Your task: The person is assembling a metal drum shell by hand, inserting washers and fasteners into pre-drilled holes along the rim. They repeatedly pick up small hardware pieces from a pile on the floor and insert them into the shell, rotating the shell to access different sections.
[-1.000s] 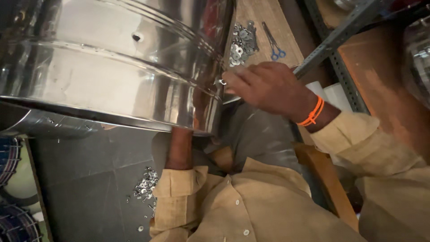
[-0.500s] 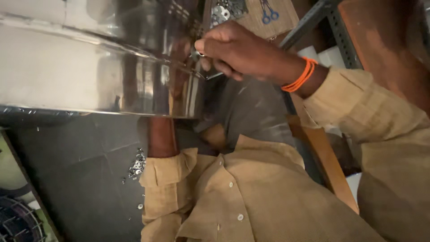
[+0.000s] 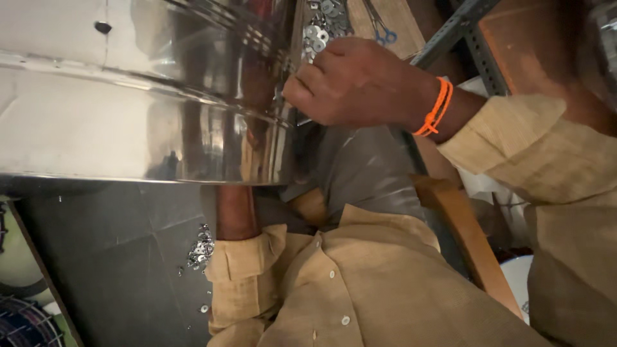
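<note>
Head view, workshop floor, left to right:

— What fills the left side?
— A large shiny steel drum (image 3: 128,122), lying across the person's lap, its ribbed wall mirroring the room. A small dark hole (image 3: 103,27) shows near its top left.

— And below it?
— Dark floor tiles (image 3: 116,270) with a scatter of small metal washers (image 3: 200,247). A wire fan guard (image 3: 26,324) sits at the bottom left corner.

— Where is the left hand?
— Out of sight. The left forearm (image 3: 234,212) rises from a tan shirt cuff (image 3: 241,263) and disappears under the drum's rim, so whether that hand grips or lies slack cannot be told.

— The right hand?
— The right hand (image 3: 353,83) is curled at the drum's right edge, fingertips pinched together against the rim, apparently on a small metal piece too small to make out. An orange band (image 3: 436,108) circles its wrist.

— Behind it?
— More washers (image 3: 321,26) and blue-handled scissors (image 3: 384,32) on a wooden board, beside a grey metal rack post (image 3: 463,26). A wooden chair arm (image 3: 469,238) lies by the person's right side.
</note>
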